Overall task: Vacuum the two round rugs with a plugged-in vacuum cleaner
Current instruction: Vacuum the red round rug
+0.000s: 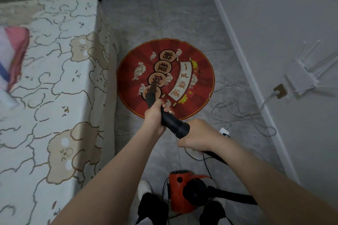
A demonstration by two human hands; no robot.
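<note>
Gripping the black plastic vacuum wand (165,115) with both hands. Left hand (155,115) closed around the wand forward of the ribbed collar, fingers wrapped over the top. Right hand (196,137) closed on the rear end, where the black hose (215,156) leaves it. Nozzle tip sits on the near-left part of the round red rug with cream lettering and cloud motifs (165,76), over one of the tan discs; the tip itself is blurred.

The rug lies on grey tiled floor (182,14), just beside the bed with a cream bear-print sheet (54,87). Only one round rug in view; the second cannot be seen. Orange canister vacuum body (180,192) stands near the feet.

Risks, as judged:
- Thin black power cord (205,162) loops under the right hand; a long forward stroke could snag it or pull the plug.
- Loose white cables (237,107) lie beside the rug's right edge; the nozzle could suck one in.
- Light rug may lift or bunch under suction.
</note>
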